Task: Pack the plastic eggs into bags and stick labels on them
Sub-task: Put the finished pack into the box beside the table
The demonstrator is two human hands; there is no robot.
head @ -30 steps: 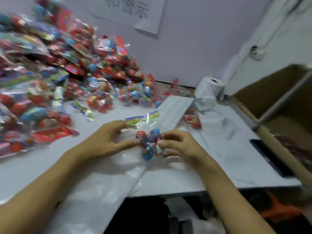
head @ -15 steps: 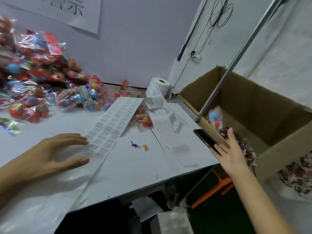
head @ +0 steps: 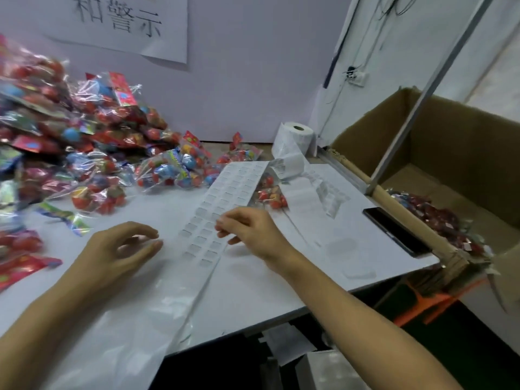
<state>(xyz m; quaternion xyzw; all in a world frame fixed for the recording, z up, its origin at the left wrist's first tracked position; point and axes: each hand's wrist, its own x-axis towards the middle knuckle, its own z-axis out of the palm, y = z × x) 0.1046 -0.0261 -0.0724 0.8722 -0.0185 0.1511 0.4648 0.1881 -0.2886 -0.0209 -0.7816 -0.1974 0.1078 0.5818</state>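
Note:
A long white label strip (head: 225, 204) runs down the middle of the table from a label roll (head: 295, 136) at the back. My right hand (head: 250, 230) reaches onto the strip's right edge, thumb and forefinger pinching at a label there. Left of the strip, my left hand (head: 118, 249) hovers just above the table with loosely curled fingers and holds nothing. A big pile of clear bags filled with red and blue plastic eggs (head: 84, 142) covers the left and back of the table. One small bag of eggs (head: 271, 197) lies half under the strip.
An open cardboard box (head: 455, 153) stands to the right of the table, with labelled bags (head: 433, 218) inside. A black phone (head: 394, 230) lies near the table's right edge. Clear plastic film (head: 135, 319) hangs over the front edge. A metal pole crosses the box.
A second ago both hands held a bag of eggs. Then my right hand reached out over the box, empty. Now it is back at the label strip, and my left hand has lifted slightly.

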